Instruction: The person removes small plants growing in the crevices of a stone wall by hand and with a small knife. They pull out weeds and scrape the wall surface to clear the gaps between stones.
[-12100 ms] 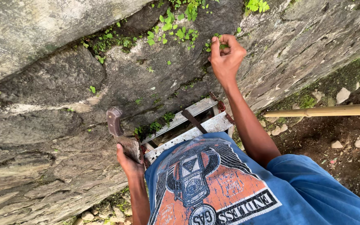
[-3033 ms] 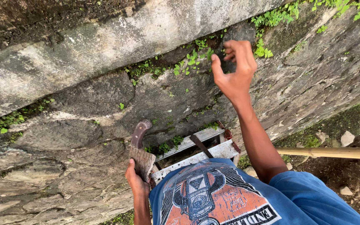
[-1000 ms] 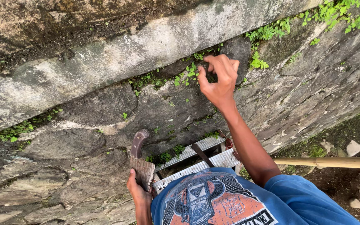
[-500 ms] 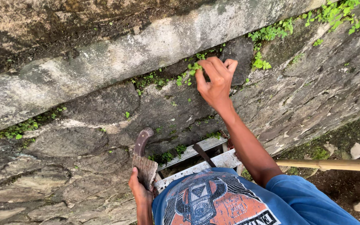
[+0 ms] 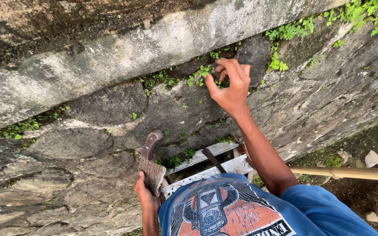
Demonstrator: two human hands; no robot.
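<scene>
Right hand (image 5: 230, 85) pinching weeds (image 5: 202, 76) (wall crack) | left hand (image 5: 145, 196) gripping trowel (image 5: 151, 168)

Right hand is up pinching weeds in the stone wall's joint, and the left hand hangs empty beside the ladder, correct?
Not quite. In the head view the left hand is not empty: it grips a rusty curved blade beside the ladder. The right hand does pinch weeds in the stone wall joint.
</scene>
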